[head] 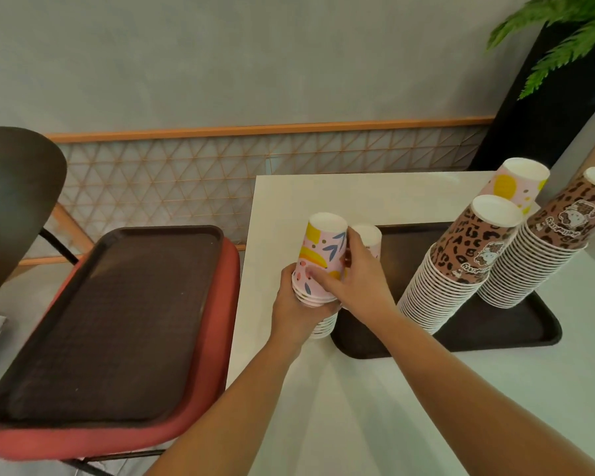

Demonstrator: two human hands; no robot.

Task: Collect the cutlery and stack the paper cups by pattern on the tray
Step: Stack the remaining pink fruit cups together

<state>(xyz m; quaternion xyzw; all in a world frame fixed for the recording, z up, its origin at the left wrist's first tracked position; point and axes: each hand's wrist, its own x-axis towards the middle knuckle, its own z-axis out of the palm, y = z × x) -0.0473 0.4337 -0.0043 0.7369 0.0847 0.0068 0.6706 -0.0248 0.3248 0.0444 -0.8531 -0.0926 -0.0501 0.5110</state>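
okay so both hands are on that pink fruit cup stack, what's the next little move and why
Probably lift the pink stack onto the bare near-left part of the tray. It stands on the table just off the tray's edge, both the left hand and the right hand grip it, and the leopard stacks already stand on the tray.

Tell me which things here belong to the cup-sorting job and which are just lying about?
Job: pink fruit-pattern stack gripped by left hand and right hand; two leopard-print stacks; pink stack behind them; tray on table.

Lying about: spare tray on red chair; plant.
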